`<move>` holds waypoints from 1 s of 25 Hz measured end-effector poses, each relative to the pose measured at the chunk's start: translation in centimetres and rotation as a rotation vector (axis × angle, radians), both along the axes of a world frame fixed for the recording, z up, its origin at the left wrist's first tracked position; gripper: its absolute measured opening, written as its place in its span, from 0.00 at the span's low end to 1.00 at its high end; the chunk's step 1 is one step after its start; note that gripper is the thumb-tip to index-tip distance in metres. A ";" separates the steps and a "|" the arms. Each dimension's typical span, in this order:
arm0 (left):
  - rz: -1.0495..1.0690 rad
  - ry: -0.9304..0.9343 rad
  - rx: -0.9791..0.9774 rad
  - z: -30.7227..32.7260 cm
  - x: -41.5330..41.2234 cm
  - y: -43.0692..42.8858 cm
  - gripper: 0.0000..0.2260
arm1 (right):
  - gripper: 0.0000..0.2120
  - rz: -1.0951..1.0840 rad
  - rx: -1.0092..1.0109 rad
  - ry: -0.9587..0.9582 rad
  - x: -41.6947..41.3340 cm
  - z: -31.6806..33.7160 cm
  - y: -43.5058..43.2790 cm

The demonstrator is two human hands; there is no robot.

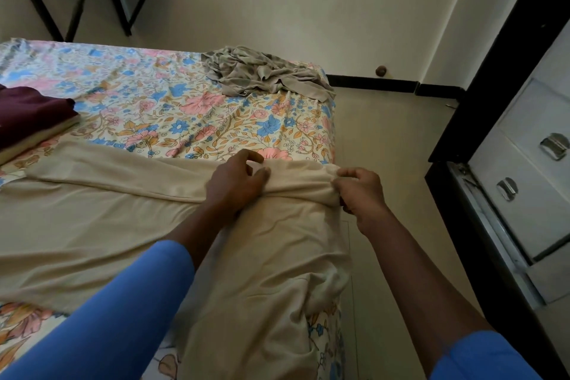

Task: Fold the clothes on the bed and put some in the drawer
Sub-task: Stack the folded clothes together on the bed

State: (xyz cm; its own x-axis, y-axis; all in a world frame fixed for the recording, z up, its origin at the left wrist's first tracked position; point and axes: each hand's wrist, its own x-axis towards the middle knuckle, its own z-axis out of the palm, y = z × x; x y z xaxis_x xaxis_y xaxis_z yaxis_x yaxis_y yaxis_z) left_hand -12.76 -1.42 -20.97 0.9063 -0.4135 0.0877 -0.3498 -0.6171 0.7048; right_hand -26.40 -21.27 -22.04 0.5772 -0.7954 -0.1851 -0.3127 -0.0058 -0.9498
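The floral-sheeted bed point(160, 102) carries a beige garment point(92, 225) under the left hand point(236, 180), crumpled grey clothes point(262, 74) beyond it, and a folded stack point(30, 114) well to its left.

Two hands point(236, 183) point(361, 191), one beige garment point(123, 225), one grey garment point(262, 74), two folded garments point(30, 111) point(40, 139), two drawer handles point(555, 145) point(505, 189).

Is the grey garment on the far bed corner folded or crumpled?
Crumpled: the grey garment lies in a loose, wrinkled heap with uneven edges, not in flat layers.
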 end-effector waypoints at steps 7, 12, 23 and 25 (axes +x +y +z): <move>-0.019 -0.500 0.225 -2.5 -2.9 -0.2 0.18 | 0.15 -0.267 0.132 0.056 3.1 -0.1 0.7; 0.008 -0.451 0.240 -3.2 -2.3 -0.3 0.19 | 0.11 -0.538 0.360 -0.025 3.2 -0.4 -0.1; 0.086 -0.541 0.372 1.9 5.5 19.8 0.22 | 0.22 0.848 -1.079 -0.086 8.5 1.6 17.4; 0.102 -0.560 0.610 2.3 9.5 24.6 0.21 | 0.24 0.914 -1.244 0.094 10.1 1.0 18.4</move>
